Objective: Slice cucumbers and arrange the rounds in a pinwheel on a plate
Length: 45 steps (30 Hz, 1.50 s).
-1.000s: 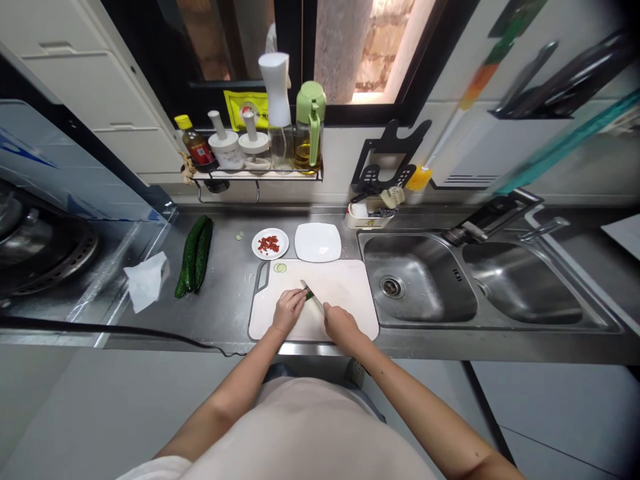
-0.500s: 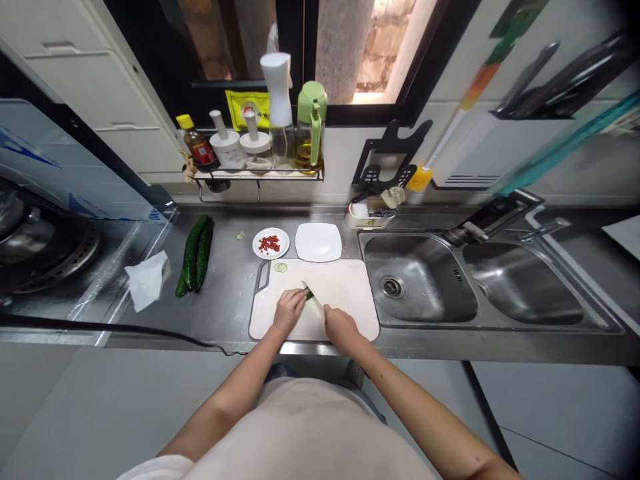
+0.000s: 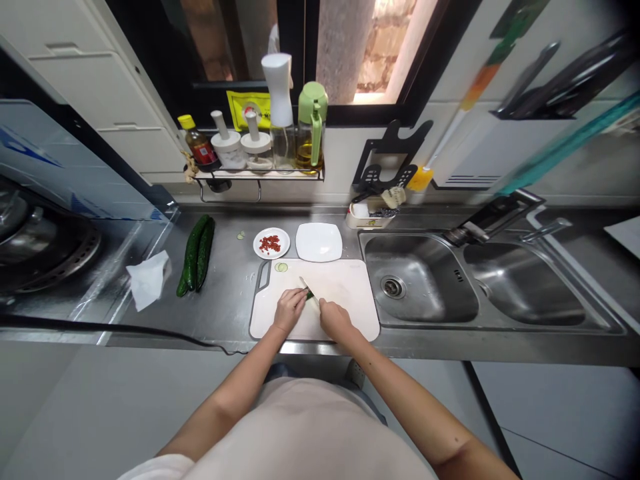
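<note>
On the white cutting board (image 3: 350, 283), my left hand (image 3: 290, 309) presses its closed fingers on a small green piece of cucumber (image 3: 309, 295), mostly hidden by the hand and the blade. My right hand (image 3: 335, 319) is wrapped round the handle of a knife (image 3: 303, 283). The blade points away and to the left, lying across the cucumber piece close to my left fingertips. A few thin cucumber slices (image 3: 281, 267) rest at the board's upper left corner.
Behind the board stand a small plate (image 3: 257, 252) of chopped red bits and a square white plate (image 3: 319, 243). Whole cucumbers (image 3: 196, 253) and a crumpled tissue (image 3: 147, 280) lie left. To the right is a double sink (image 3: 425, 280); above, a rack (image 3: 260, 176) holds bottles and jars.
The knife and my right hand have shifted slightly left and away from me, so the blade tip reaches further past the cucumber piece. My left hand stays in place.
</note>
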Available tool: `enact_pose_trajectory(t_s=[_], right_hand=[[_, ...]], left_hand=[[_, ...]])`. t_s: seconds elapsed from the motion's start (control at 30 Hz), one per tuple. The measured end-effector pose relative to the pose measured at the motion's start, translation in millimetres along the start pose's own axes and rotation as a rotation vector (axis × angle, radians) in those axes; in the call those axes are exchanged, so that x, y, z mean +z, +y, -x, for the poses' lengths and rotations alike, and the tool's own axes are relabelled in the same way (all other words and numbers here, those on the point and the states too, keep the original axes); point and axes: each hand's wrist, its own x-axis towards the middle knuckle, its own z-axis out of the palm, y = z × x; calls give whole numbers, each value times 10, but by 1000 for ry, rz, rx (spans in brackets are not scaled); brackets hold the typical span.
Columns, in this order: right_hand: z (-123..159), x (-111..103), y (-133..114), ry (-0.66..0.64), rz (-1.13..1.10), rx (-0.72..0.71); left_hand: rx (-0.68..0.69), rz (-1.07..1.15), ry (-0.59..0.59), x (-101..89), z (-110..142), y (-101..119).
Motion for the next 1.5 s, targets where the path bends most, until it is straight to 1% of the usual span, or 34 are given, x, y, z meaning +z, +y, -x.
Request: enact_pose_trajectory(t_s=[0.1,0.27,0.37,0.73,0.9,1.13,1.5], right_hand=[[13,0,7,-8,0,-4],[142,31,64,-70,11,36],[182,37,72,-80,20,40],[-20,43,7,-11,-19,5],[32,37,8,-30,-12,26],[129,38,58,-88,-2,52],[-21,55,7,-21,-9,26]], left_hand=[[-8,-3,0,1,0,-3],[-11,-3,4,0,-1,3],[-13,-1,8,-3,0,11],[-19,-1,2,-11,-10,21],[-26,12,-4,-8,-8,21],[-36,11,-9,-13,-3,27],[-32,12,0,-16,-13,28]])
